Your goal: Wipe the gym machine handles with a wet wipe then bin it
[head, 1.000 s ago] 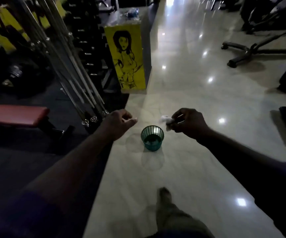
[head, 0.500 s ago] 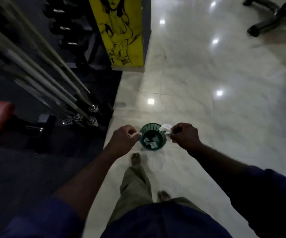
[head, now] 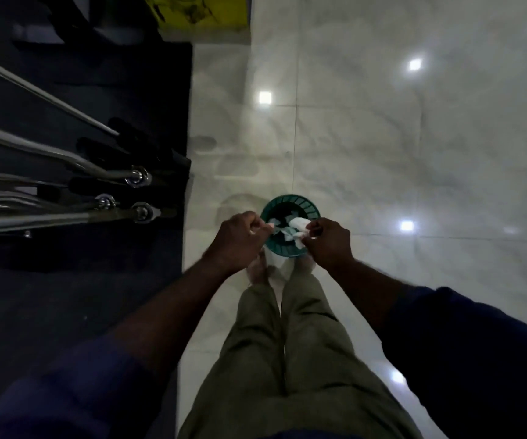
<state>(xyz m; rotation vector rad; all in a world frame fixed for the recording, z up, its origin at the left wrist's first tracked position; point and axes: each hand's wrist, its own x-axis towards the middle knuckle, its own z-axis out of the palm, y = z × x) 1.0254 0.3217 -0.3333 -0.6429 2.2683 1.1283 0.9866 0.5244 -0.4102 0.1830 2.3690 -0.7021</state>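
Looking straight down over a small green bin (head: 290,200) standing on the pale glossy floor (head: 382,137). Pinching a crumpled white wipe (head: 298,224) in the curled fingers of the right hand (head: 328,243), right over the bin's open mouth, toward its near right edge. Not let go yet, and hanging above the scraps of white paper (head: 279,223) lying inside.

Over at the near left rim, the left hand (head: 237,239), fingers curled in, thumb pointing toward the bin. Impossible to say whether pinching anything there: too dim, too small. Hands close together, one on either side of the bin, not touching each other.

Below them, bare feet (head: 257,270) just behind the bin, then olive trousers (head: 287,359) and dark blue sleeves (head: 477,359) ending at the forearms.

Off to the left, a dark mat (head: 113,90) meeting the tiles in a straight edge. Across it, a bundle of shiny steel bars (head: 34,218) reaching in from the left edge, round capped ends pointing toward the bin.

At the top edge, the bottom of a yellow panel (head: 202,11). Bright spots of light mirrored in the tiles.
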